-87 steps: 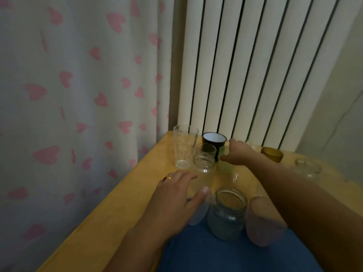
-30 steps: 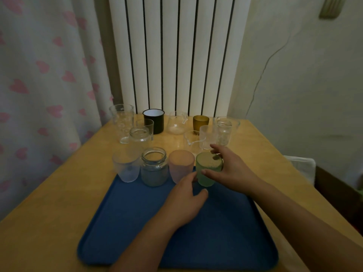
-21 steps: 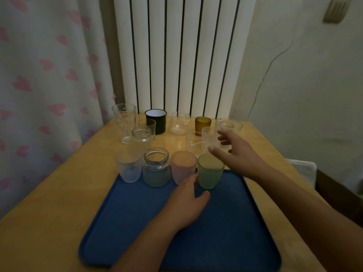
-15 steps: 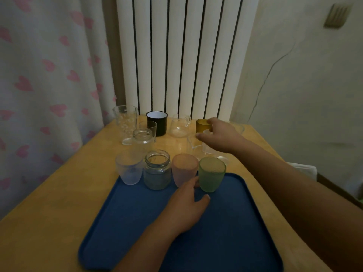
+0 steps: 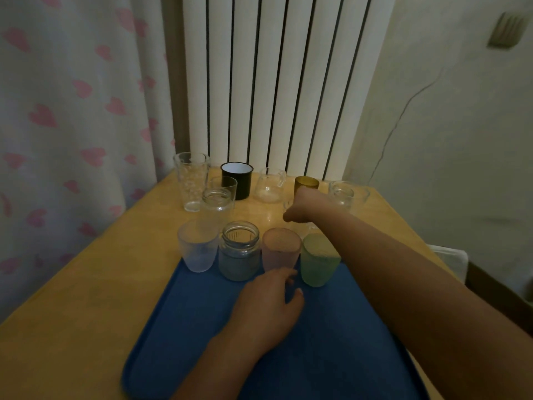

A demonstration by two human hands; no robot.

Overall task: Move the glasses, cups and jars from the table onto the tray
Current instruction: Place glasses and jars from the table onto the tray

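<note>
The right hand [image 5: 305, 206] is stretched out past the far edge of the blue tray [image 5: 331, 342], and it looks curled around a small clear glass [image 5: 291, 207] standing on the table [image 5: 86, 298] just beyond the tray; the glass is so transparent and so hidden behind the knuckles that I cannot tell whether the fingers have actually closed on it. The left hand [image 5: 268, 304] rests on the tray, fingers loosely spread and holding nothing, its fingertips close to the foot of the pink cup [image 5: 279, 249]. That pink cup stands in a row along the tray's far edge with a frosted cup [image 5: 197, 246], a jar [image 5: 239, 251] and a green cup [image 5: 317, 261]. To do this step well, I'd say take the glass low around its body, lift it straight up before bringing it back, and carry it over the green cup rather than through the row, since the forearm already passes right above that cup. Keep clear of the amber cup [image 5: 306, 184] just beyond the hand too. As far as I can make out, the glass stands upright, its long axis vertical and its mouth facing up, like everything else farther from the tray: the tall glass [image 5: 191, 180], the black mug [image 5: 237, 180], the pitcher [image 5: 271, 184].
</note>
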